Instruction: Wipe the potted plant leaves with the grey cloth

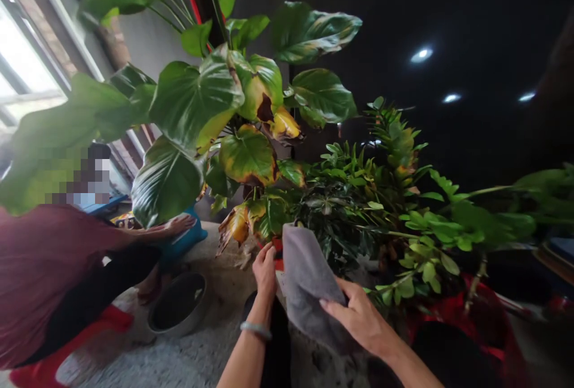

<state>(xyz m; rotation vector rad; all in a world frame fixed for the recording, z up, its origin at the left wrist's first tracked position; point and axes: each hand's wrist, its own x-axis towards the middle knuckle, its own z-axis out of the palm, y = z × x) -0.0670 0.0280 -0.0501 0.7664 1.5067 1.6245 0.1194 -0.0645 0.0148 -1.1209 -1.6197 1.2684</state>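
Observation:
A grey cloth hangs from my right hand, its thumb pressed on top and the fingers behind. My left hand, with a pale bangle on the wrist, is curled closed beside the cloth, near a red pot at the base of the large-leaved plant. Whatever the left fingers pinch, if anything, is too small to make out. Yellow and brown withered leaves droop just above that hand. The cloth's upper end reaches the dark foliage of a neighbouring bushy plant.
To the left another person sits on a red stool, one hand stretched toward a blue container. A basin of dark water stands on the rough floor. More potted plants fill the right side, before a dark glossy wall.

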